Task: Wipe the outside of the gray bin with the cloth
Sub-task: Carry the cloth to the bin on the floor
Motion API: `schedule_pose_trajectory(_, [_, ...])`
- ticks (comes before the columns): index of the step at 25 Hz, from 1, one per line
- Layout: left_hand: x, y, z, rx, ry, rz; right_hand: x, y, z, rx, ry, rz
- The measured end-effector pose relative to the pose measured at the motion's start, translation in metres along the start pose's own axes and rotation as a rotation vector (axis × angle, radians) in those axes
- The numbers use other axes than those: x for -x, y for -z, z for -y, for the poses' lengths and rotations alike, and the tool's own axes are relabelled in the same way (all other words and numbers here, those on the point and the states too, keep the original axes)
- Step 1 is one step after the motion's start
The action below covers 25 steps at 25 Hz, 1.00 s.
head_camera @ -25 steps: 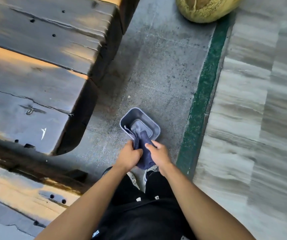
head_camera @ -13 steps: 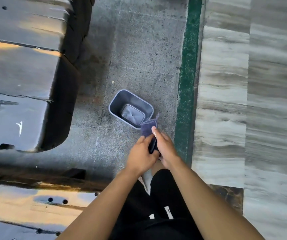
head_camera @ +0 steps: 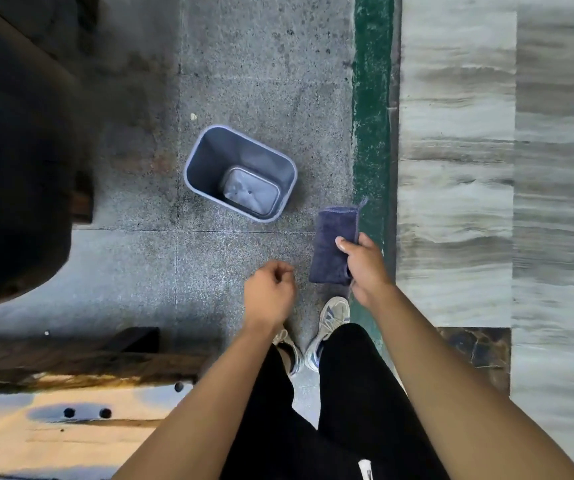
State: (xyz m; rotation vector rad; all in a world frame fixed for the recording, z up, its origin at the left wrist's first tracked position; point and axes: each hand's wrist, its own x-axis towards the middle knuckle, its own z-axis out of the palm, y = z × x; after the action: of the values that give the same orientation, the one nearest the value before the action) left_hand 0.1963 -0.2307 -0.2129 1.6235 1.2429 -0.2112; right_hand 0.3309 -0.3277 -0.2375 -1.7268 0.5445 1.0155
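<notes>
Now left hand (head_camera: 269,295) released cloth (head_camera: 334,244); right hand (head_camera: 365,268) apparently grips.

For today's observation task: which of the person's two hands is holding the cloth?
The right hand grips the folded cloth; the left hand holds nothing.

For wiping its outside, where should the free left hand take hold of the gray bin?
Probably the near long rim of the gray bin, reached from above by the left hand: it stands upright and open-topped on the floor, leaving the outer walls free for the cloth.
</notes>
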Motion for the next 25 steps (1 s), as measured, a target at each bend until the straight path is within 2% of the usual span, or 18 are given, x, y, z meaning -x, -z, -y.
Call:
schedule_pose_trajectory(4, [-0.087, -0.042, 0.029, -0.143, -0.060, -0.040, -0.077, 0.007, -0.024, 0.064, 0.065, -0.038])
schedule_pose_trajectory(9, [-0.182, -0.091, 0.055, -0.350, -0.247, -0.246, -0.156, 0.007, -0.035, 0.134, 0.148, -0.016])
schedule_pose_trajectory(12, [-0.224, -0.106, 0.063, -0.309, -0.333, -0.302, -0.195, 0.003, -0.035, 0.129, 0.267, -0.047])
schedule_pose_trajectory(17, [-0.280, -0.120, 0.070, -0.298, -0.377, -0.233, -0.248, -0.022, -0.036, 0.109, 0.397, -0.036])
schedule_pose_trajectory(21, [-0.302, -0.129, 0.062, -0.406, -0.356, -0.128, -0.274, -0.039, -0.029, 0.117, 0.425, -0.004])
schedule_pose_trajectory(25, [-0.319, -0.127, 0.055, -0.493, -0.363, -0.109, -0.290, -0.049, -0.020, 0.152, 0.497, 0.020])
